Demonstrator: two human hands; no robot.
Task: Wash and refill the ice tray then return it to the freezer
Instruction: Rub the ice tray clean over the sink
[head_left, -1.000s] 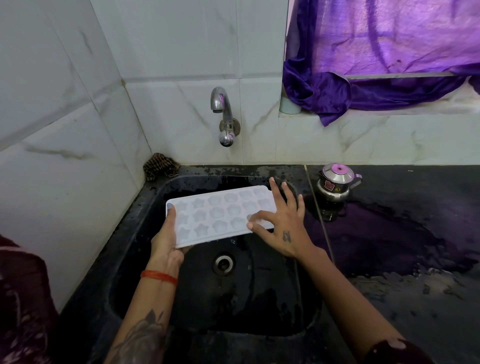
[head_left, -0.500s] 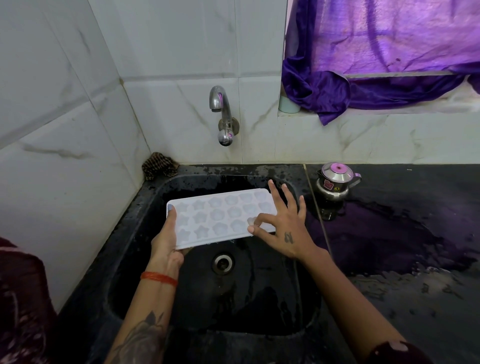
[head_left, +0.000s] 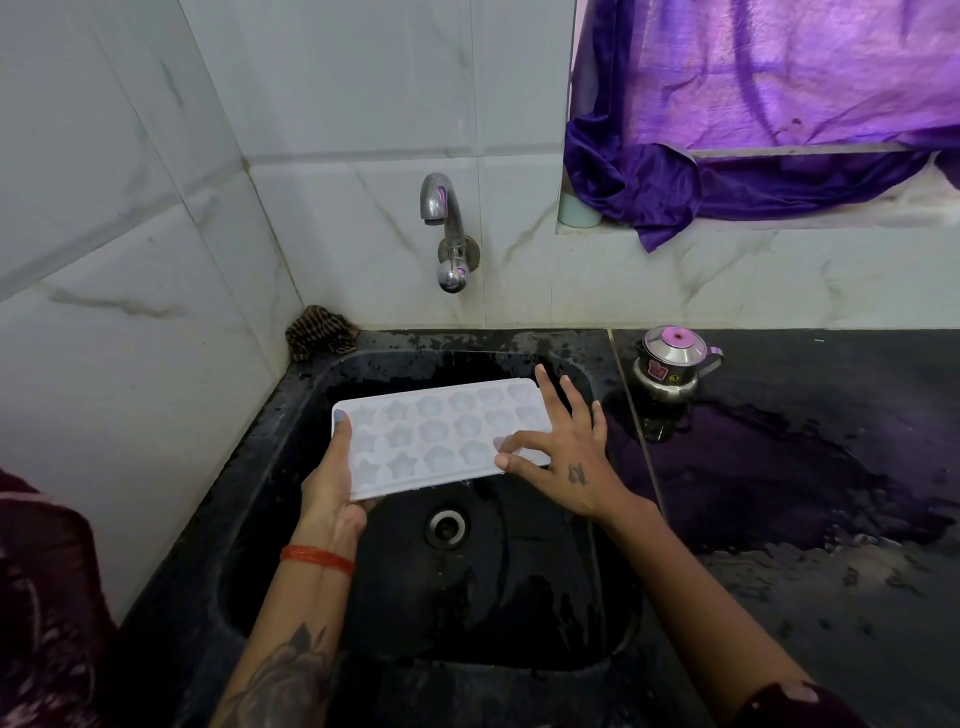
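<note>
A white ice tray (head_left: 436, 434) with star and flower moulds is held flat over the black sink (head_left: 291, 519), moulds facing up. My left hand (head_left: 332, 483) grips its left end, thumb on top and fingers underneath. At the tray's right end my right hand (head_left: 563, 452) rests with fingers spread, thumb and forefinger touching the top near the front corner. The steel tap (head_left: 447, 228) on the back wall is above the tray and no water runs from it.
A small steel kettle with a pink knob (head_left: 672, 371) stands on the wet black counter (head_left: 831, 493) right of the sink. A brown scrub cloth (head_left: 317, 332) sits in the back left corner. Purple curtain (head_left: 727, 130) hangs over the window ledge. The drain (head_left: 447, 527) lies below the tray.
The tray and both hands stay almost in place; my right thumb and forefinger shift slightly on the tray's right end.
</note>
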